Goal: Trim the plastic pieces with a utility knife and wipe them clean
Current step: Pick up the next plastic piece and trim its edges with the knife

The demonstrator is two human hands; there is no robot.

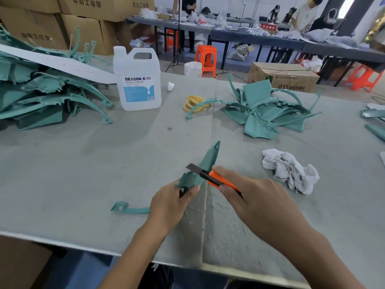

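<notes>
Left grip [168,203] pinches the curved teal plastic piece [205,165] up off the grey bench [83,163] so the right grip's [256,197] orange utility knife [210,176] can shave its edge.

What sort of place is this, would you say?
Probably a factory finishing workshop: heaps of green plastic pieces on the table, stacked cardboard boxes behind, and other workers at long tables.

Yellow bands [194,103], orange stool [206,59], cardboard box [287,77]
</notes>
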